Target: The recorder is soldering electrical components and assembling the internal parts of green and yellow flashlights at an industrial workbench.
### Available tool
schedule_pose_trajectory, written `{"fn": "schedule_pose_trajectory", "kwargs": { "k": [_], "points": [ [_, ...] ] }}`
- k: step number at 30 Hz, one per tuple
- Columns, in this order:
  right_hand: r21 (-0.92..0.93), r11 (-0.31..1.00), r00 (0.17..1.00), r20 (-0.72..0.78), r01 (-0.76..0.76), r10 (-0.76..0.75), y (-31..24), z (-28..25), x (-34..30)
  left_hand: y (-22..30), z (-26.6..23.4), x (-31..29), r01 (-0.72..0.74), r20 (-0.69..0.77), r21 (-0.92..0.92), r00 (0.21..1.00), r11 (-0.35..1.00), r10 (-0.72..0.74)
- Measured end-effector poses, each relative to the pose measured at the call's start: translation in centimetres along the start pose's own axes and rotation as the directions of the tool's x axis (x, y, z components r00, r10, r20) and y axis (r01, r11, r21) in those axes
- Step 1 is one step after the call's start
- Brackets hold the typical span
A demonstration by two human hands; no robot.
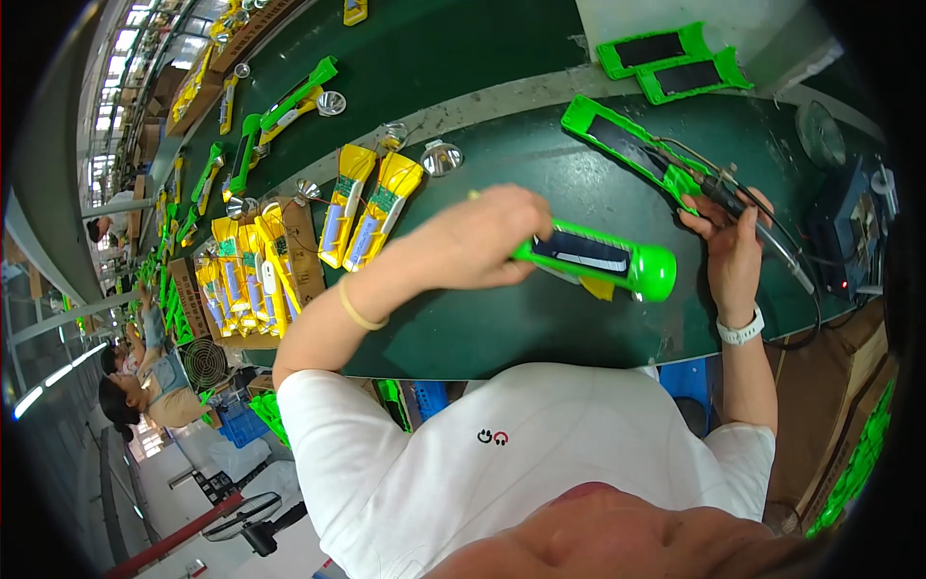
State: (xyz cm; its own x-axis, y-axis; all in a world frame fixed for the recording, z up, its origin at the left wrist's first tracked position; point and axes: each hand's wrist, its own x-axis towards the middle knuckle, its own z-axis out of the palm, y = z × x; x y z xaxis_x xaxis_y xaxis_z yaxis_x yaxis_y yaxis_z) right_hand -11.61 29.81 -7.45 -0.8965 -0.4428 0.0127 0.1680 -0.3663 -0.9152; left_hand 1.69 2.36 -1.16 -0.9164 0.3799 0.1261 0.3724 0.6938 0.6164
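One-handed, grips green flashlight (pixel 598 255) by one end with left hand (pixel 500 234), over green table (pixel 521 333). With right hand (pixel 731 246) half-curled at soldering iron (pixel 722 193) and green shell (pixel 625 143), can't tell if gripping either.

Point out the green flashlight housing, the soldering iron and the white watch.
Green flashlight housing (pixel 590 255), head view: dark panel along its middle.
Soldering iron (pixel 722 191), head view: black handle.
White watch (pixel 740 329), head view: band around the wrist.
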Motion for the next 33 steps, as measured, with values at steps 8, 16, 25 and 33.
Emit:
{"fn": "schedule_pose_trajectory", "kwargs": {
  "k": [8, 16, 25, 33],
  "points": [
    [0.005, 1.0, 0.999, 0.045, 0.02, -0.02, 0.3, -0.2, 0.3, -16.3, -12.7, 1.1, 0.598, -0.337, 0.276, 0.794, 0.752, -0.507],
    [-0.097, 0.995, 0.999, 0.004, 0.036, -0.036, 0.5, -0.5, 0.5, -26.1, -22.3, 2.6, 0.87, -0.317, -0.036, 0.457, 0.492, -0.831],
    [-0.131, 0.991, 0.999, 0.052, 0.023, -0.016, 0.0, -0.1, 0.4, -30.5, -20.8, 3.6, 0.933, -0.554, 0.326, 0.322, 0.156, -0.768],
    [-0.027, 0.998, 0.998, 0.034, -0.049, 0.05, 0.1, -0.3, 0.3, -9.4, -13.3, 0.7, 0.459, -0.204, 0.165, 0.882, 0.873, -0.425]
  ]
}}
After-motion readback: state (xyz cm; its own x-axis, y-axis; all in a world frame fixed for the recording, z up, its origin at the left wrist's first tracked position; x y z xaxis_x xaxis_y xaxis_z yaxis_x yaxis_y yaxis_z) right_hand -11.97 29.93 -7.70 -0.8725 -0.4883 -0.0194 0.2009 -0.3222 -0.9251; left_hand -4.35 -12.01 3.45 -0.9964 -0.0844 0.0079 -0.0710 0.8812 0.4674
